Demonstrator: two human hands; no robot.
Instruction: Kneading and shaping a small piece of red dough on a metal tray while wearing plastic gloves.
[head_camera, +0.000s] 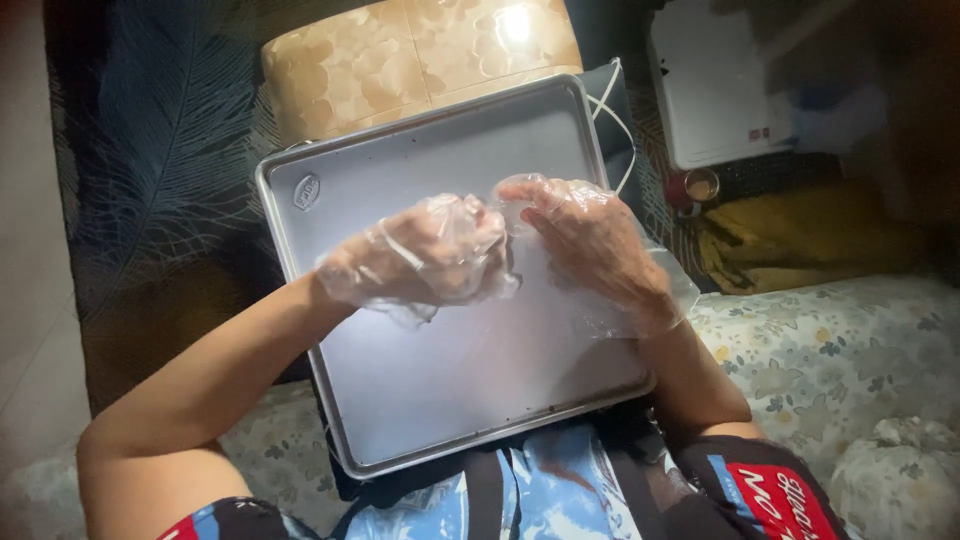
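Left hand (420, 255) hides anything pinched between fingers.

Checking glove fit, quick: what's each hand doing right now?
Left hand: gloved, curled shut over the tray; contents cannot be told.
Right hand: gloved, fingers bent, touching the left.

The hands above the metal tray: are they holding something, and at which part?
It cannot be told. The left hand and right hand, both in clear plastic gloves, meet above the tray, fingers curled together; whatever may lie between them is hidden.

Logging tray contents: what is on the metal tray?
Above the metal tray are only the left hand and right hand, both in clear plastic gloves. The surface beneath the hands is hidden.
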